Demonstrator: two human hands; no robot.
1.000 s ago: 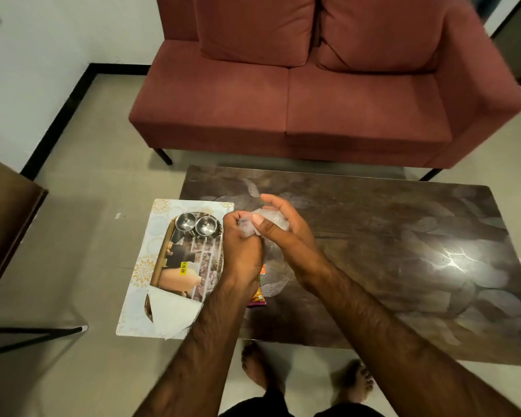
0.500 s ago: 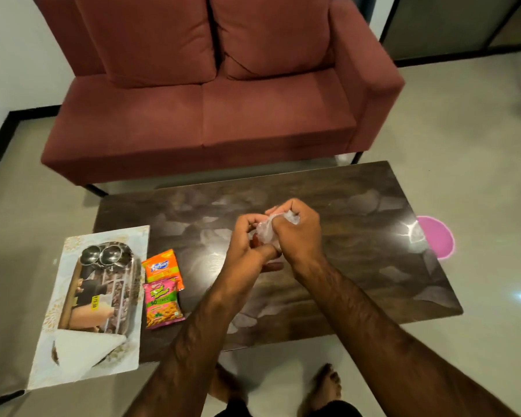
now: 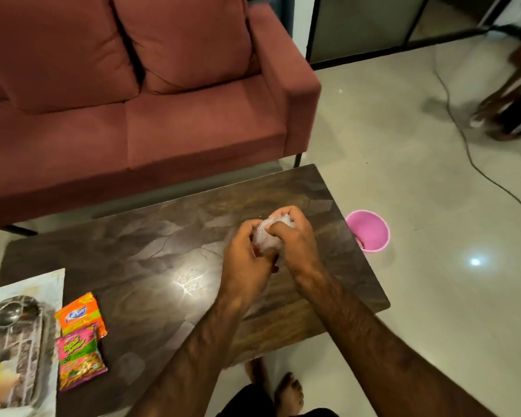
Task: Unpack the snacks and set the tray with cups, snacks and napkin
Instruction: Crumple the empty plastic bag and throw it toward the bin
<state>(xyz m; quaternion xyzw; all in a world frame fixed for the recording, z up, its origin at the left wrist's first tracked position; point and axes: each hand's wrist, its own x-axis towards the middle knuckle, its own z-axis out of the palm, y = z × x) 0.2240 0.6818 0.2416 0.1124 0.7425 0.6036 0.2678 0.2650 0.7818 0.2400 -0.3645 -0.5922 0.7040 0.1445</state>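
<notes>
Both hands, left (image 3: pixel 247 260) and right (image 3: pixel 295 245), are squeezed around a crumpled plastic wrapper (image 3: pixel 268 236) over the table's (image 3: pixel 163 236) right end. Two snack packets (image 3: pixel 80 341) lie by its left edge, beside the tray box (image 3: pixel 18 341).

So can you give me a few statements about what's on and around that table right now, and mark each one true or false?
1. Both hands hold a crumpled clear plastic bag over the table. True: left hand and right hand grip it together.
2. The pink bin stands on the table. False: it is on the floor, past the table's right end.
3. Two snack packets lie on the table. True: an orange packet and a pink packet, overlapping.
4. The packets lie on the sofa. False: the sofa seat is bare.
</notes>
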